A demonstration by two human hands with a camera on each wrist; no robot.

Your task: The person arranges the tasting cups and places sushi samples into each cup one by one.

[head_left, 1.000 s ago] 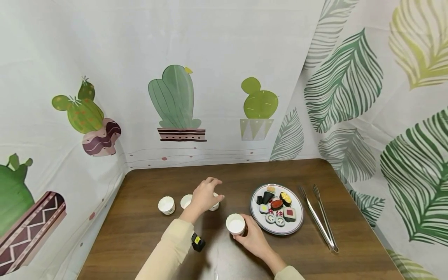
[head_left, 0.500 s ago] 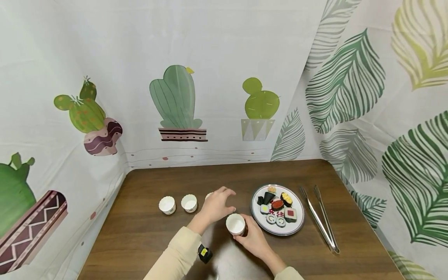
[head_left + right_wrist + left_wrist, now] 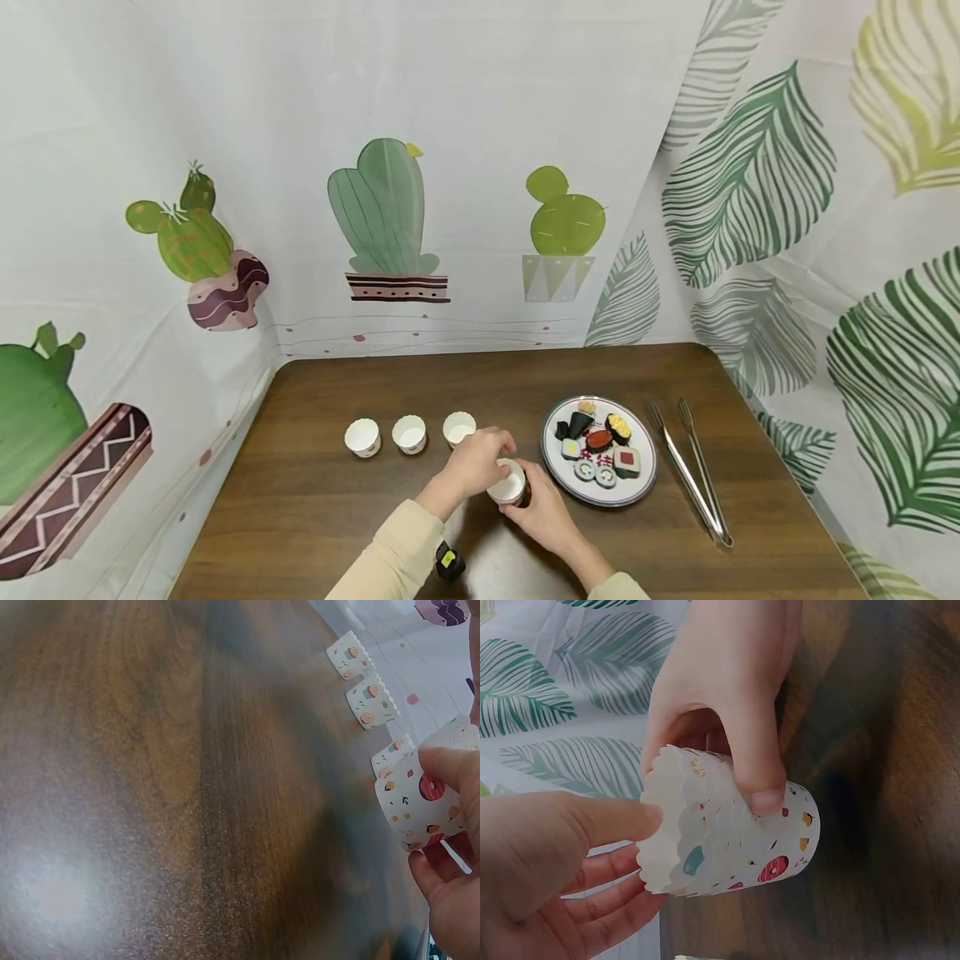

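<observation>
In the head view my right hand (image 3: 546, 510) holds white paper baking cups (image 3: 506, 487) near the middle of the table. In the left wrist view, layered scalloped rims show that these cups are nested, with small coloured prints on the paper (image 3: 727, 840). The right thumb lies along the outer wall there. My left hand (image 3: 474, 462) pinches the open rim, its thumb over the inside and its fingers below the outer edge. Three single baking cups stand in a row beyond: left cup (image 3: 363, 437), middle cup (image 3: 409, 434), right cup (image 3: 459, 427).
A round plate (image 3: 555, 479) with several toy sushi pieces stands right of the hands. Metal tongs (image 3: 693, 483) lie beyond it on the wooden table (image 3: 300, 517). Near the left sleeve is a small black camera-like block (image 3: 450, 562). Patterned cloth (image 3: 480, 208) hangs behind.
My left hand has come from the row of cups rightward and toward me, to the cups in my right hand. The row's right cup shows again. The right hand stays about still.
</observation>
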